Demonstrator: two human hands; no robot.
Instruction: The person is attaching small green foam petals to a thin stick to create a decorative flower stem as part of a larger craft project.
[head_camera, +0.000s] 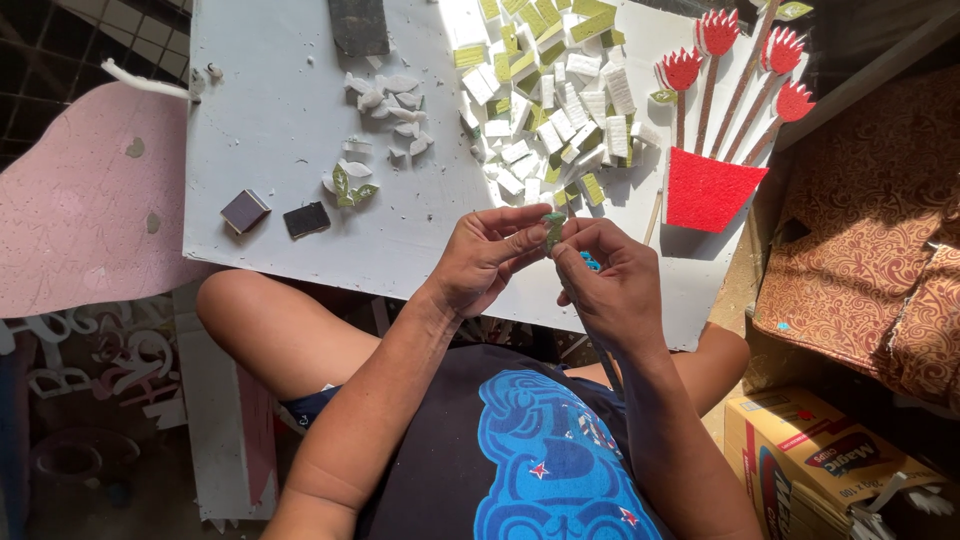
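Pinched a small green leaf piece (553, 228) between thumb and fingers of the left hand (487, 257), fingertips pressed together on it. Met there by the right hand (612, 280), its fingers curled in and closed on the same piece from the other side, with a bit of blue tool (590, 264) peeking out under them; hard to tell what kind. Held just above the near edge of the white foam board (280, 130).

Best done slowly, probably: a light squeeze only, since foam dents easily, and both hands kept close so the tiny piece cannot slip.

Both wrists bent inward, elbows out wide, forearms coming up from the lap to meet in the middle.

Just past the pinch, a heap of white and green foam blocks (545, 110). Off to the right of it, a red foam pot (710, 190) with red flowers (745, 50) on sticks. Left of the pinch, finished little leaves (352, 184) and two dark squares (275, 215).
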